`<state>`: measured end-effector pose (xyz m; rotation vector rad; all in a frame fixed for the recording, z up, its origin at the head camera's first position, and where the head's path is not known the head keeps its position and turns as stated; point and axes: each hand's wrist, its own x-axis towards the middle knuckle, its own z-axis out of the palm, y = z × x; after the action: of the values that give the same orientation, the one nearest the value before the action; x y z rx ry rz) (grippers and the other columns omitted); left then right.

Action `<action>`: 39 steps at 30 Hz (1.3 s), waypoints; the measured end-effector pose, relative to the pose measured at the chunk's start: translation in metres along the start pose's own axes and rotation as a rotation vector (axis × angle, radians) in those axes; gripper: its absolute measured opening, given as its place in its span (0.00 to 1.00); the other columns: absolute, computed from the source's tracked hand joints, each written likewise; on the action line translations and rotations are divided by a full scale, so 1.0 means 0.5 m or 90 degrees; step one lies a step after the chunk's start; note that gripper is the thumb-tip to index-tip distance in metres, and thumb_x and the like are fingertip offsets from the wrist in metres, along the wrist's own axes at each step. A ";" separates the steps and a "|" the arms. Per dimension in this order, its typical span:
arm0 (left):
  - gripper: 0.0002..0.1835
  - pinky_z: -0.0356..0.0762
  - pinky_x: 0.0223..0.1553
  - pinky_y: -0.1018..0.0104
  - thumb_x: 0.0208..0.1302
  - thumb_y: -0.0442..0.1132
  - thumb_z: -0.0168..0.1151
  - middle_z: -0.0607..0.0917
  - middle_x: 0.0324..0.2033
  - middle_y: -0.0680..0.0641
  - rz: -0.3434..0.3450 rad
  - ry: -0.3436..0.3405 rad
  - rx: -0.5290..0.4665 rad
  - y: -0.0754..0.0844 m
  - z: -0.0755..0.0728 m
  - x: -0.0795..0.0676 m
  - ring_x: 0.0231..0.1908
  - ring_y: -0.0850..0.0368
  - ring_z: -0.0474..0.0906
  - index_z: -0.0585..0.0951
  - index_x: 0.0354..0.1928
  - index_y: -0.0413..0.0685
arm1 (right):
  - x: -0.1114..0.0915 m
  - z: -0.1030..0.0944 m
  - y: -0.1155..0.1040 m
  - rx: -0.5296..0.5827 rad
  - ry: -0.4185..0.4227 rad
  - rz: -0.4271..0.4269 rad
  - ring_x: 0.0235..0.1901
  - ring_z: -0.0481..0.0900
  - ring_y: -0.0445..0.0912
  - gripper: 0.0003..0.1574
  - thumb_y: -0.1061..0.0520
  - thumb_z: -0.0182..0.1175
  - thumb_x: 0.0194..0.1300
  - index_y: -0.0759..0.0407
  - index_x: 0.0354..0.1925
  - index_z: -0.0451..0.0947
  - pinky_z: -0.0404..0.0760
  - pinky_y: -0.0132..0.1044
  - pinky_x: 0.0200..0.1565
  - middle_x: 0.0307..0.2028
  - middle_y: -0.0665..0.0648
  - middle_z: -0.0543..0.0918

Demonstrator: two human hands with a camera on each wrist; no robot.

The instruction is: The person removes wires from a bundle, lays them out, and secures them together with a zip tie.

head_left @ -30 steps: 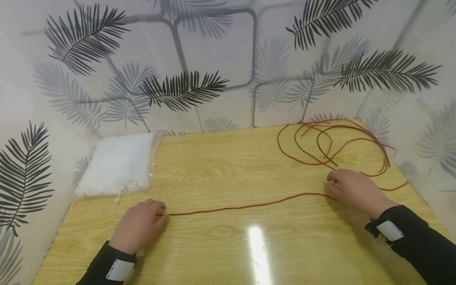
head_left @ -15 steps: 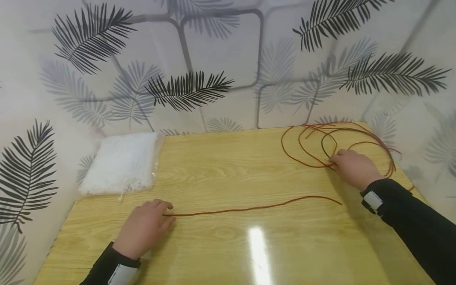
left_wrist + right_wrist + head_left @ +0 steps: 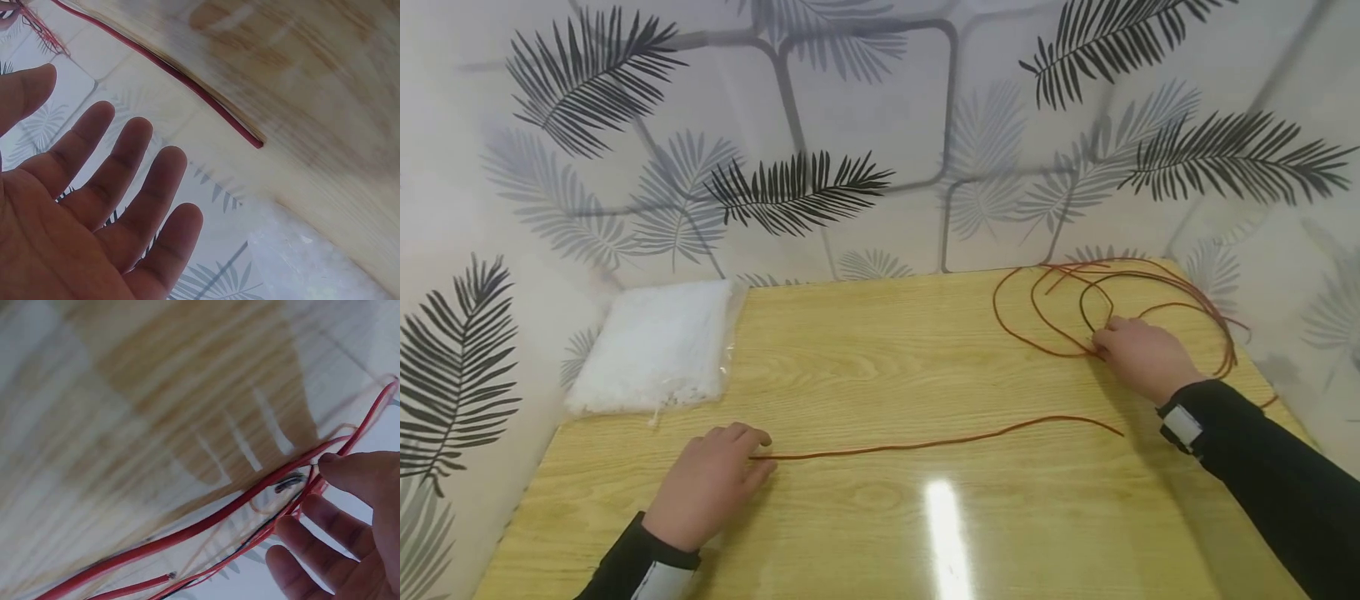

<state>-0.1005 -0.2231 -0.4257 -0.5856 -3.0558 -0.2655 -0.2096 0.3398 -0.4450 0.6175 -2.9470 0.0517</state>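
A thin red wire [image 3: 917, 445] lies across the wooden table in the head view. My left hand [image 3: 711, 483] hovers at its left end, fingers and thumb spread apart. The left wrist view has that palm [image 3: 69, 219] with straight fingers and the cut wire end [image 3: 259, 144] beyond them. At the right, my right hand [image 3: 1146, 358] reaches into the loose coil of red and black wires [image 3: 1011, 329]. In the right wrist view, the right hand [image 3: 350, 537] has its thumb against or beside the wires [image 3: 206, 522], with a gap between thumb and fingertips.
A clear plastic bag with white contents [image 3: 655, 346] lies at the table's back left. Behind the wooden table [image 3: 850, 533] rises a wall [image 3: 865, 125] printed with leaves. One red wire end [image 3: 1270, 402] reaches the table's right edge.
My right hand has left the right end of the straight wire and moved back to the wire coil. My left hand stays near the wire's left end; the head view has shifted slightly.
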 end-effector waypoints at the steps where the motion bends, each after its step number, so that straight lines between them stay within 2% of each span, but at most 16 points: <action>1: 0.14 0.78 0.40 0.49 0.63 0.48 0.69 0.85 0.41 0.50 0.004 0.003 0.001 0.001 0.001 0.001 0.41 0.50 0.81 0.84 0.46 0.49 | -0.003 -0.003 -0.003 0.005 0.015 -0.009 0.28 0.77 0.54 0.03 0.61 0.66 0.64 0.59 0.36 0.83 0.78 0.52 0.30 0.29 0.55 0.75; 7: 0.14 0.78 0.42 0.49 0.62 0.48 0.69 0.85 0.42 0.51 0.023 0.012 -0.002 0.018 -0.001 0.006 0.42 0.50 0.81 0.84 0.46 0.51 | -0.013 -0.023 -0.045 0.043 0.106 -0.043 0.35 0.80 0.55 0.07 0.64 0.69 0.59 0.60 0.38 0.83 0.80 0.52 0.38 0.35 0.57 0.81; 12: 0.14 0.79 0.43 0.51 0.62 0.49 0.70 0.85 0.41 0.51 0.059 0.017 -0.003 0.037 -0.002 0.020 0.41 0.51 0.82 0.84 0.45 0.50 | -0.018 -0.045 -0.115 0.074 0.120 -0.036 0.40 0.80 0.55 0.07 0.65 0.66 0.62 0.61 0.40 0.82 0.80 0.49 0.41 0.37 0.58 0.83; 15: 0.15 0.79 0.42 0.52 0.61 0.48 0.71 0.85 0.41 0.51 0.087 0.030 0.006 0.056 -0.002 0.034 0.41 0.52 0.82 0.84 0.45 0.49 | -0.021 -0.059 -0.160 0.088 0.133 -0.053 0.39 0.80 0.55 0.06 0.66 0.66 0.62 0.61 0.40 0.81 0.81 0.48 0.41 0.36 0.57 0.83; 19: 0.17 0.79 0.43 0.52 0.60 0.49 0.71 0.85 0.43 0.52 0.120 0.038 0.012 0.090 0.003 0.053 0.44 0.51 0.82 0.84 0.47 0.50 | -0.027 -0.066 -0.214 0.081 0.177 -0.107 0.38 0.80 0.53 0.09 0.66 0.68 0.59 0.60 0.39 0.80 0.81 0.46 0.41 0.36 0.56 0.83; 23: 0.21 0.80 0.45 0.52 0.61 0.50 0.71 0.84 0.47 0.51 0.159 0.038 -0.004 0.132 0.011 0.076 0.47 0.51 0.82 0.82 0.52 0.50 | -0.036 -0.066 -0.269 0.081 0.195 -0.158 0.39 0.79 0.49 0.11 0.66 0.70 0.58 0.59 0.39 0.79 0.81 0.43 0.41 0.36 0.54 0.82; 28: 0.29 0.77 0.54 0.51 0.62 0.51 0.69 0.81 0.56 0.46 0.224 0.057 -0.026 0.186 0.017 0.103 0.55 0.49 0.78 0.76 0.62 0.47 | -0.049 -0.067 -0.336 0.098 0.215 -0.237 0.39 0.79 0.47 0.15 0.66 0.72 0.54 0.58 0.39 0.79 0.80 0.40 0.41 0.35 0.51 0.83; 30: 0.29 0.76 0.56 0.52 0.63 0.51 0.68 0.80 0.58 0.47 0.253 0.062 -0.025 0.202 0.020 0.111 0.58 0.49 0.76 0.75 0.64 0.49 | -0.054 -0.067 -0.357 0.108 0.225 -0.263 0.39 0.80 0.46 0.17 0.67 0.72 0.53 0.57 0.40 0.79 0.81 0.40 0.42 0.35 0.51 0.83; 32: 0.25 0.76 0.55 0.53 0.65 0.50 0.67 0.80 0.57 0.49 0.281 0.060 -0.019 0.216 0.025 0.116 0.58 0.51 0.76 0.78 0.62 0.52 | -0.060 -0.066 -0.370 0.123 0.228 -0.280 0.40 0.80 0.46 0.17 0.66 0.71 0.54 0.56 0.41 0.78 0.80 0.40 0.42 0.35 0.49 0.83; 34: 0.17 0.76 0.54 0.54 0.67 0.49 0.65 0.83 0.53 0.53 0.297 0.052 -0.015 0.224 0.029 0.119 0.56 0.54 0.77 0.82 0.55 0.55 | -0.065 -0.067 -0.379 0.136 0.224 -0.292 0.40 0.80 0.45 0.14 0.65 0.69 0.58 0.56 0.42 0.78 0.80 0.40 0.42 0.36 0.49 0.82; 37: 0.07 0.76 0.51 0.56 0.70 0.47 0.62 0.85 0.44 0.57 0.299 0.037 -0.017 0.230 0.032 0.117 0.50 0.57 0.79 0.85 0.44 0.58 | -0.070 -0.066 -0.382 0.151 0.213 -0.299 0.41 0.80 0.44 0.07 0.62 0.60 0.67 0.55 0.44 0.78 0.79 0.39 0.43 0.37 0.48 0.82; 39: 0.05 0.76 0.50 0.57 0.71 0.46 0.60 0.85 0.40 0.59 0.289 0.028 -0.024 0.233 0.031 0.115 0.46 0.59 0.80 0.84 0.41 0.58 | -0.074 -0.064 -0.379 0.152 0.209 -0.303 0.40 0.80 0.43 0.07 0.61 0.57 0.70 0.54 0.45 0.78 0.78 0.39 0.43 0.38 0.47 0.82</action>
<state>-0.1109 -0.0930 -0.4190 -1.2233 -2.7749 -0.3147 -0.0959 0.1829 -0.4169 1.1967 -2.4293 0.4161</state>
